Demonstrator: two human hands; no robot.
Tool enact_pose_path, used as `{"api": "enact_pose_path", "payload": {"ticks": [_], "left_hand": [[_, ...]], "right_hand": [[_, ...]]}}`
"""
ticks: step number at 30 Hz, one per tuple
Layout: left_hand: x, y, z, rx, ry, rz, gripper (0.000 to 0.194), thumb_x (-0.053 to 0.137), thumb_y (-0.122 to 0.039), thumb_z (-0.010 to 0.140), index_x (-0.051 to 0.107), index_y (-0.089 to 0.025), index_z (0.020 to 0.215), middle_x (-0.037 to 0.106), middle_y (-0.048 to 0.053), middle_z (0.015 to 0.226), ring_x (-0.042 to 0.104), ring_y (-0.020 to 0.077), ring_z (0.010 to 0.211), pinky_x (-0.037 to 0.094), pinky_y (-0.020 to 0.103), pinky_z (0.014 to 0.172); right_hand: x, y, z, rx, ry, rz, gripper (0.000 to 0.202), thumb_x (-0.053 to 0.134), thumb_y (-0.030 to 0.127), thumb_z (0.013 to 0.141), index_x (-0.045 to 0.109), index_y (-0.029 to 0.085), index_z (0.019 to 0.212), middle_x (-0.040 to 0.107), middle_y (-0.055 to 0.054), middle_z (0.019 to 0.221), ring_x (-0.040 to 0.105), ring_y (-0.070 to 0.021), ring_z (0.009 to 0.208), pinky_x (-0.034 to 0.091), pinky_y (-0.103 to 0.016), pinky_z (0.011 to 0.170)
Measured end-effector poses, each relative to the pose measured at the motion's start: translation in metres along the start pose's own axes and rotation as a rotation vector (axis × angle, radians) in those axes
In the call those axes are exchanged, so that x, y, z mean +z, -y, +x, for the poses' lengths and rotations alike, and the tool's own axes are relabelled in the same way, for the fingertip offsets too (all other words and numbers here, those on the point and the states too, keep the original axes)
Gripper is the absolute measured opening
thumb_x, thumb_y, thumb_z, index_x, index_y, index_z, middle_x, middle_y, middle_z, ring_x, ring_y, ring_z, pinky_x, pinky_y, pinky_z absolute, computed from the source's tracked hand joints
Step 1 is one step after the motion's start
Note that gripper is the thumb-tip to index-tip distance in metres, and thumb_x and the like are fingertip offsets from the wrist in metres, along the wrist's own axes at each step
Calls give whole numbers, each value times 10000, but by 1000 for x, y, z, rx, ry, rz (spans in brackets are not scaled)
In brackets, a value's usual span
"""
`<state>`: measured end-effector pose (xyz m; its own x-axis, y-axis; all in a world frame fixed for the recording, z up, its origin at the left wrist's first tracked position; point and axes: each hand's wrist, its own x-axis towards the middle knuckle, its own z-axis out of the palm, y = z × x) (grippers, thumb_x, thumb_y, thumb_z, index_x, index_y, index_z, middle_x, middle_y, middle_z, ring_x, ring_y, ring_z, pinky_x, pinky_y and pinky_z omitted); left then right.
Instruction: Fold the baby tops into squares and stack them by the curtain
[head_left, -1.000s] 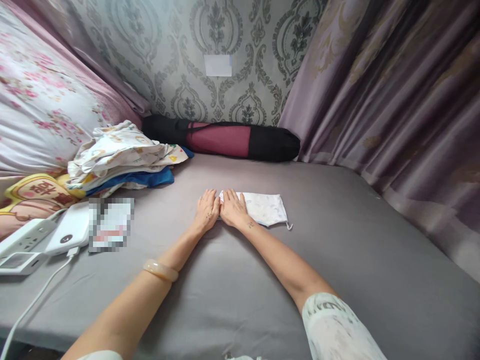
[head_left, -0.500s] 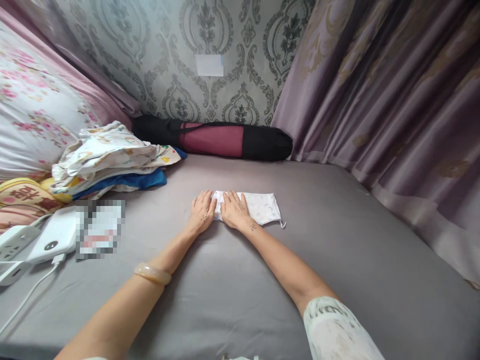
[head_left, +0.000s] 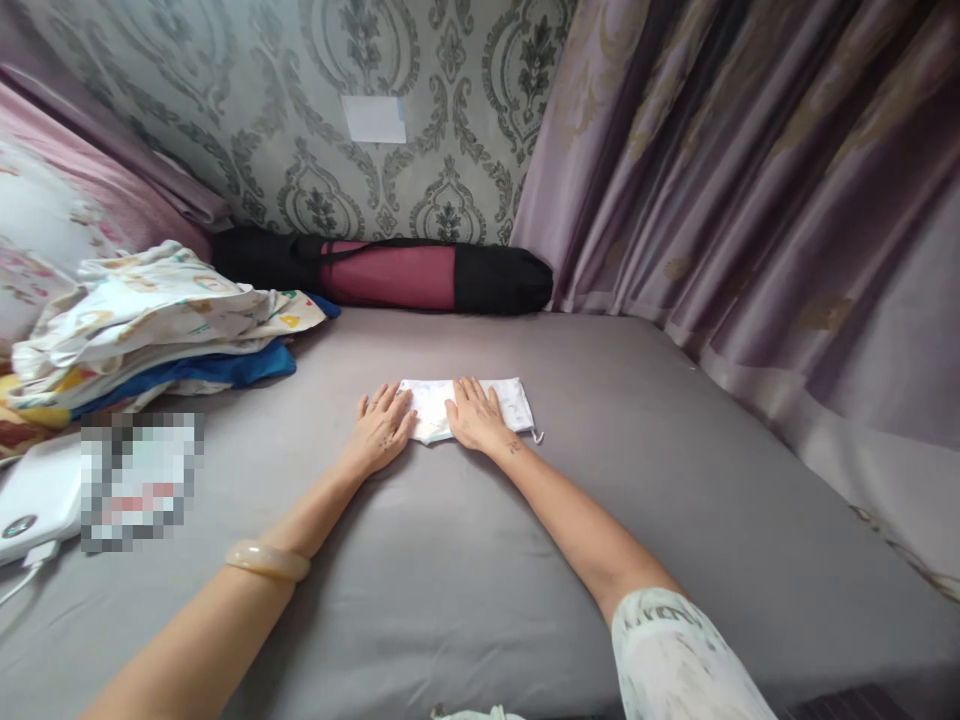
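Note:
A small white cloth pouch with a faint print (head_left: 430, 408) lies flat on the grey sheet, a short cord at its right corner. My left hand (head_left: 379, 428) rests palm down at the pouch's left end, fingers spread, fingertips touching its edge. On the middle-right part of the pouch lies my right hand (head_left: 476, 415), flat with its fingers apart. Neither hand grips anything. Part of the pouch is hidden under my right hand.
A black and maroon rolled bag (head_left: 390, 275) lies along the wall. Folded clothes (head_left: 150, 310), a white power bank (head_left: 45, 490) with a cable and a blurred-out packet (head_left: 146, 485) are at left. Purple curtains (head_left: 675, 180) hang at right.
The view has turned right, so the surroundings sit further left. My right hand has slid rightward along the pouch, and the gap between my hands is wider.

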<state>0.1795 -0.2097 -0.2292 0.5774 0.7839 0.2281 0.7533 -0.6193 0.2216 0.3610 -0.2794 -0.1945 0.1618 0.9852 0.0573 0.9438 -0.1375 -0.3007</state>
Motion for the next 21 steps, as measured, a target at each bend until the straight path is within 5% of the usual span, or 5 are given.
{"api": "enact_pose_path", "payload": {"ticks": [21], "left_hand": [[-7, -3, -2, -4, 52, 23, 552, 255, -420, 982, 469, -166, 1422, 384, 124, 1548, 267, 290, 1464, 190, 522, 1180]], "right_hand": [[-11, -49, -15, 145, -73, -86, 596, 255, 356, 1011, 324, 26, 1502, 238, -174, 1597, 163, -271, 1488, 73, -468, 1198]]}}
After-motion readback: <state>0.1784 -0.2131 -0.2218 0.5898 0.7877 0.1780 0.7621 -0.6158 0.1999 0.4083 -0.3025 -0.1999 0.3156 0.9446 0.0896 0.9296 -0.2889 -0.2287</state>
